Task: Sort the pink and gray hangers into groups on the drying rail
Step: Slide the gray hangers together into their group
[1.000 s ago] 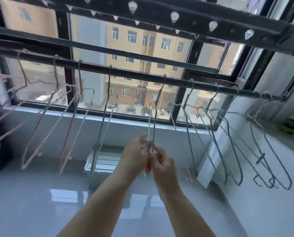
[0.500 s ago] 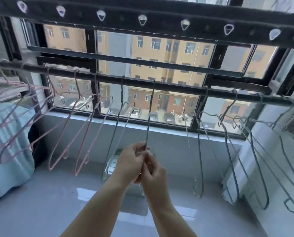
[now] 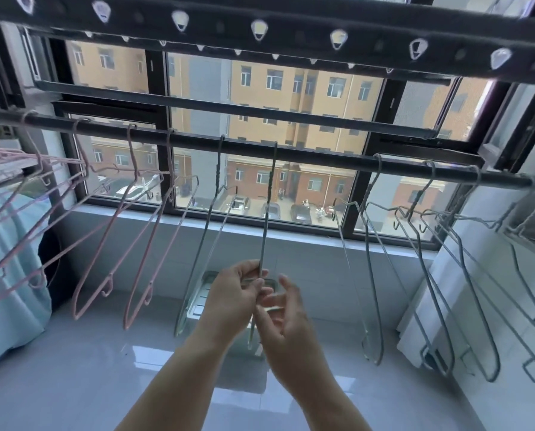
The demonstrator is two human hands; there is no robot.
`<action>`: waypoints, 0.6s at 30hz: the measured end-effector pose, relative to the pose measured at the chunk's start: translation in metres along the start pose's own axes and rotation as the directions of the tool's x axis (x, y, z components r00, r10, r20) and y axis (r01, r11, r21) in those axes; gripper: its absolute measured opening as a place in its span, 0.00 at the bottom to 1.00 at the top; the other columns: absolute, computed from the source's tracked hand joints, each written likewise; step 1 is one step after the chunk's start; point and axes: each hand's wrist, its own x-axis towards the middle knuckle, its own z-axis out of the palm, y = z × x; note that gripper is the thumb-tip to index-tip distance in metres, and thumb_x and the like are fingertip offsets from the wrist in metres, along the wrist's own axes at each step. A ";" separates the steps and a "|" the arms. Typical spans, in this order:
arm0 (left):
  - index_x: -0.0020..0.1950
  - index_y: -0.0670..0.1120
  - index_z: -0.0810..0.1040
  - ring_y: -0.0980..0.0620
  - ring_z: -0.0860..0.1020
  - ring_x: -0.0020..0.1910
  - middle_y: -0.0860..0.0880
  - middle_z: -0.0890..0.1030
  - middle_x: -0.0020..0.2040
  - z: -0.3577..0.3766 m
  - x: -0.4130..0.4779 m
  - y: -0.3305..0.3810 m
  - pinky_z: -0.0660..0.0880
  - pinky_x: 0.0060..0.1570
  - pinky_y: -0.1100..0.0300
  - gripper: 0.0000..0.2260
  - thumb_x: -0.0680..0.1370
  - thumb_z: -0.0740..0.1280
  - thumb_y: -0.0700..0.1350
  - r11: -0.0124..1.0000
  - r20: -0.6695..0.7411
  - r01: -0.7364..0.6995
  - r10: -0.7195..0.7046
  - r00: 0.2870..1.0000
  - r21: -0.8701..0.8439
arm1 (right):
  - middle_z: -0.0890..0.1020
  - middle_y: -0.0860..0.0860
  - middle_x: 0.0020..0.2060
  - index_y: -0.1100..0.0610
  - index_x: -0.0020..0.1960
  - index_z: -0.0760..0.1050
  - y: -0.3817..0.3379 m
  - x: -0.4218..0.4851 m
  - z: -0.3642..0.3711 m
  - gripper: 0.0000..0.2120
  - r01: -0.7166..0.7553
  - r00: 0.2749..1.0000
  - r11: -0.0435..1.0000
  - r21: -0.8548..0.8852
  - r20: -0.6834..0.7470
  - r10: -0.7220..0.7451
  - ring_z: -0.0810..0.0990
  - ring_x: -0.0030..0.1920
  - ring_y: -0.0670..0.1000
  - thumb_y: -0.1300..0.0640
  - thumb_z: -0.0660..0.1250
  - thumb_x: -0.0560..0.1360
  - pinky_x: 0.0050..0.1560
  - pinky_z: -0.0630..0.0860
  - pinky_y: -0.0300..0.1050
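My right hand [image 3: 288, 325] just let go, fingers loose, holding nothing. My left hand [image 3: 232, 300] still pinches gray hanger [image 3: 267, 206], hooked mid drying rail [image 3: 322, 157], between pink hangers [image 3: 104, 241] and gray group [image 3: 415, 244]. Probably slide right next.

Overhead: black flat metal bar [image 3: 291, 23] with a row of teardrop-shaped holes, running left to right. A second one sits behind it, closer to the glass.
Black-framed window [image 3: 158, 98] fills the far wall, with a white tiled sill [image 3: 306, 241] below it.
Outside: tan multi-storey building [image 3: 291, 88], lower red-brick building [image 3: 315, 181], parked cars [image 3: 300, 213] at street level.
Left edge: pale blue fabric [image 3: 8, 275] bunched up, reaching down to the floor.
Glossy pale grey tile floor [image 3: 73, 384] reflects the window.
Shiny rectangular metal tray [image 3: 197, 309] on the floor under the sill; can't tell what it is.
White panel [image 3: 465, 290] leans against the right wall.
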 end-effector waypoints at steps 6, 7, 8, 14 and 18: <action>0.69 0.45 0.66 0.55 0.72 0.59 0.48 0.73 0.63 0.011 -0.019 0.015 0.61 0.57 0.73 0.22 0.75 0.65 0.40 0.835 -0.043 -0.308 0.366 0.930 0.456 | 0.70 0.54 0.61 0.56 0.66 0.67 0.016 -0.007 -0.094 0.23 -0.190 0.885 0.899 -0.394 -0.466 -0.018 0.65 0.63 0.52 0.58 0.66 0.72 0.63 0.62 0.45; 0.68 0.45 0.67 0.56 0.72 0.57 0.48 0.74 0.63 0.019 -0.021 0.018 0.61 0.55 0.75 0.22 0.75 0.65 0.40 0.813 -0.013 -0.367 0.418 0.909 0.452 | 0.70 0.55 0.62 0.56 0.67 0.65 0.024 -0.009 -0.103 0.23 -0.271 0.900 0.900 -0.342 -0.420 0.111 0.66 0.64 0.54 0.57 0.65 0.74 0.64 0.64 0.48; 0.68 0.45 0.68 0.56 0.73 0.56 0.47 0.75 0.63 0.027 -0.021 0.022 0.63 0.55 0.73 0.21 0.75 0.65 0.40 0.806 0.036 -0.400 0.428 0.903 0.436 | 0.73 0.54 0.61 0.56 0.67 0.65 0.030 -0.011 -0.105 0.21 -0.317 0.910 0.914 -0.254 -0.354 0.217 0.69 0.62 0.54 0.56 0.63 0.75 0.62 0.67 0.46; 0.69 0.45 0.65 0.49 0.73 0.63 0.44 0.74 0.65 0.083 -0.008 0.024 0.69 0.63 0.58 0.19 0.79 0.59 0.47 0.851 0.345 -0.275 0.119 0.931 0.447 | 0.76 0.46 0.31 0.55 0.59 0.74 0.048 -0.019 -0.075 0.15 -0.127 0.920 0.992 0.025 -0.372 0.127 0.74 0.30 0.40 0.64 0.53 0.79 0.35 0.70 0.37; 0.67 0.42 0.68 0.48 0.78 0.54 0.44 0.80 0.55 0.100 -0.003 0.022 0.74 0.59 0.52 0.16 0.79 0.60 0.41 0.979 0.342 -0.090 0.023 0.939 0.183 | 0.77 0.36 0.37 0.48 0.58 0.74 0.043 -0.015 -0.062 0.17 -0.031 0.916 0.999 0.025 -0.400 0.038 0.76 0.37 0.32 0.64 0.54 0.78 0.41 0.70 0.27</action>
